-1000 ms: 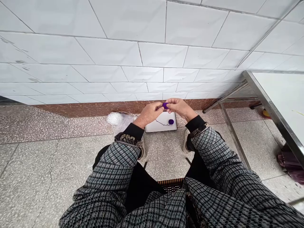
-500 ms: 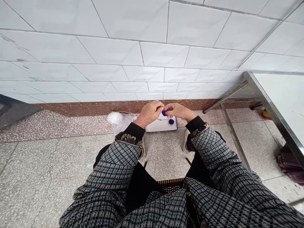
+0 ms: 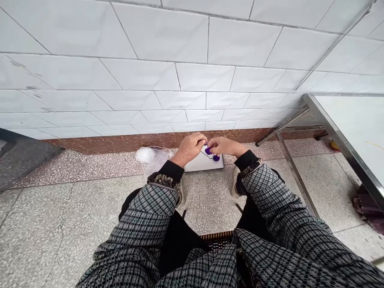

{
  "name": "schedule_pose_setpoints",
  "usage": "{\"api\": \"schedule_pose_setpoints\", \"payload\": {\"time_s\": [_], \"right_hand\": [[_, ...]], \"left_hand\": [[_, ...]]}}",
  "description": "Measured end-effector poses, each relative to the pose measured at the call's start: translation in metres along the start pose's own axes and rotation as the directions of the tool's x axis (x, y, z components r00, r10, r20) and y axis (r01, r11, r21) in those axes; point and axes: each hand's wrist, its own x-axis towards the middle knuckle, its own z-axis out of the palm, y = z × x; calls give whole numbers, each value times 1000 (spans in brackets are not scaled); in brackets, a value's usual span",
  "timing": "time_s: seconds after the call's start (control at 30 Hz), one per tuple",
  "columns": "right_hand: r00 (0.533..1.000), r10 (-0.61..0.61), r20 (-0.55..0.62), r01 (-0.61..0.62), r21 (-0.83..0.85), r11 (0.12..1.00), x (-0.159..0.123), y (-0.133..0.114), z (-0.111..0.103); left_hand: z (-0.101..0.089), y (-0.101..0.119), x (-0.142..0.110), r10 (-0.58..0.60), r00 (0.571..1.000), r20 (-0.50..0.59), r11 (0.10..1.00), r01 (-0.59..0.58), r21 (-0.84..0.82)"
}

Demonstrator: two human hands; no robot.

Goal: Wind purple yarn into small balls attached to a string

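My right hand is closed round a small purple fuzzy piece, perhaps of yarn, held between thumb and fingers. Close beside it, my left hand is pinched; a short bit of purple strand seems to run from its fingertips, too fine to make out surely. Below the hands lies a white board or box lid with a dark edge. A second purple round piece rests on its right part, and a dark wavy thread crosses it.
Left of the board are a ball of white yarn and a clear plastic bag on the speckled floor. A tiled wall rises in front. At right stands a metal-framed table; a dark grey object is at far left.
The view has tilted slightly upward. My right hand and the held purple piece have come lower over the board, nearer the second purple piece. My left hand keeps its pinch.
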Motion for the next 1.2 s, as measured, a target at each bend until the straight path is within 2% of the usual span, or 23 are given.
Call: {"api": "schedule_pose_setpoints", "payload": {"time_s": [0.07,0.1,0.17,0.23,0.27,0.33,0.4,0.43,0.5,0.57,0.6,0.63,0.7,0.77,0.83,0.87,0.9,0.97,1.03,1.07,1.13,1.2], "right_hand": [[997,-28,74,15,172,985,-5,-5,0],[997,-54,48,38,288,957,-6,-7,0],[995,-74,-74,100,473,876,-4,-10,-1],[979,-52,-197,152,536,830,1,-10,-2],[968,-36,-247,163,518,840,4,-9,-2],[944,-19,-329,151,382,912,9,-4,-2],[938,-36,-346,99,167,981,11,2,-2],[951,-42,-306,67,71,995,11,4,-2],[990,-26,-138,23,-24,999,7,6,-1],[999,-27,34,24,68,997,2,3,-1],[996,-57,71,44,169,985,0,0,-1],[994,-96,59,76,284,956,-1,-3,-1],[987,-144,-72,161,460,873,-1,-8,-2],[963,-113,-244,220,470,855,2,-9,-3],[936,-76,-344,186,301,935,6,-7,-4],[938,-66,-342,133,176,975,6,-5,-4],[953,-55,-296,74,53,996,6,-4,-4],[994,-28,-105,19,-87,996,3,-1,-2],[997,-43,66,44,-2,999,-1,-2,-1],[993,-76,94,66,103,993,-3,-3,-1],[992,-124,33,106,334,937,-5,-7,-1],[991,-106,-80,131,486,864,-3,-9,-2]], "left_hand": [[0,-6,2,-69,998,-13,998,69,-5],[2,-9,3,-112,994,-7,994,112,-15],[7,-11,3,-152,988,19,988,152,-30],[11,-8,1,-104,988,111,993,109,-39],[12,-5,0,-58,984,171,997,67,-47],[11,1,-3,28,966,256,998,-12,-64],[7,5,-4,57,972,230,997,-44,-61],[4,5,-3,50,982,182,998,-41,-50],[-1,2,-2,10,997,75,1000,-9,-22],[-4,-4,0,-47,999,18,999,47,-1],[-3,-6,1,-78,997,18,997,78,-1],[-2,-8,1,-103,994,31,995,104,-8],[1,-7,0,-111,990,91,993,115,-32],[5,-3,-2,-49,982,181,996,61,-61],[5,3,-4,24,972,234,996,-4,-86],[4,5,-5,42,973,227,995,-21,-93],[3,5,-5,44,980,196,995,-26,-93],[-1,3,-3,16,994,109,997,-8,-75],[-4,-2,-1,-38,998,51,998,41,-56],[-4,-5,0,-72,997,36,996,74,-53],[-1,-9,1,-137,990,22,988,138,-65],[4,-9,0,-152,987,45,984,156,-83]]}}
